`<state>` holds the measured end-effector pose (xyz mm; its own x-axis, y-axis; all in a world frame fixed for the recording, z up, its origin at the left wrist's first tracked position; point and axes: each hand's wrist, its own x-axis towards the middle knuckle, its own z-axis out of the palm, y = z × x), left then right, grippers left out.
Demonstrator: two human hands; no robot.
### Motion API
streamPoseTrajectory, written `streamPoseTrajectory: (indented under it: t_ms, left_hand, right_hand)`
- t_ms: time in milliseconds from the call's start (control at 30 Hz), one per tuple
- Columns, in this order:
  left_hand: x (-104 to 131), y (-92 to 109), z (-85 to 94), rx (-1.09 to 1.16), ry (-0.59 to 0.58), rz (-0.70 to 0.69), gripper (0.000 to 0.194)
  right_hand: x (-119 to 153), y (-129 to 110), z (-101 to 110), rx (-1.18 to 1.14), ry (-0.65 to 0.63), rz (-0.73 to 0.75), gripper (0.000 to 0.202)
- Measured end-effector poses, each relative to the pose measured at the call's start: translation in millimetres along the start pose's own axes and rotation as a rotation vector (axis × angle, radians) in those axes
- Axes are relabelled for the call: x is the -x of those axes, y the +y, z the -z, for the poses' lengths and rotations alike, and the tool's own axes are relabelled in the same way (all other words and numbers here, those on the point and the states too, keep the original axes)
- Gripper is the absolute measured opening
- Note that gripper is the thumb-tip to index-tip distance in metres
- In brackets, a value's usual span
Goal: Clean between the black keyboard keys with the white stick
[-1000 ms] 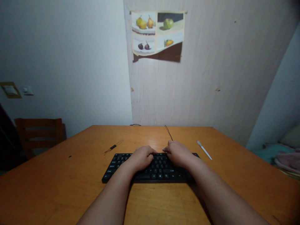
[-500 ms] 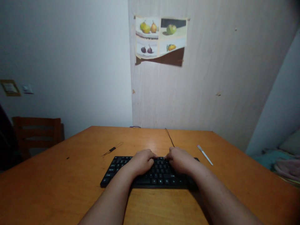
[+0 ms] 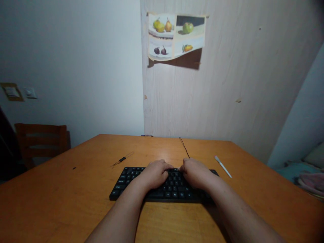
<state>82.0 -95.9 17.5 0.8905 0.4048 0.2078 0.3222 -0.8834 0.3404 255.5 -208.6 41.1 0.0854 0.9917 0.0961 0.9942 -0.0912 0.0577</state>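
A black keyboard [image 3: 174, 182] lies flat on the wooden table, its keys facing up. My left hand [image 3: 157, 173] rests over its left half, with the index finger stretched toward the back middle edge and the thumb apart below it. Just across from that fingertip, my right hand [image 3: 194, 172] covers the right half of the keyboard. Its fingers are bent and pressed together at the back row, where a tiny pale spot shows at the fingertips. What they pinch, if anything, is too small to make out.
A thin black cable [image 3: 184, 146] runs back from the keyboard. Right of it lies a white brush-like stick [image 3: 223, 166]; at left are a small black tool with wire loops [image 3: 122, 159] and a black speck [image 3: 74, 168]. A wooden chair [image 3: 42, 140] stands beyond the table's left side.
My left index finger has slid slightly right along the keyboard's back edge, nearer to my right fingertips. My right hand stays in almost the same place. The camera view has shifted a little.
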Motion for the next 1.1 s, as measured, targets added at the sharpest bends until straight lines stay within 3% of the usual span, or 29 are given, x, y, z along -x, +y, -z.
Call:
streamPoseTrajectory:
  t_ms: [900,1100]
  left_hand:
    - [-1.2,0.7,-0.7,-0.104,-0.031,-0.026,0.048]
    - [-1.3,1.9,1.0,-0.111,-0.040,-0.028,0.048]
  right_hand:
    - [2.0,-5.9,4.5,-0.011,-0.059,-0.030,0.029]
    - [0.5,12.3,10.4,-0.074,-0.031,-0.054,0.031]
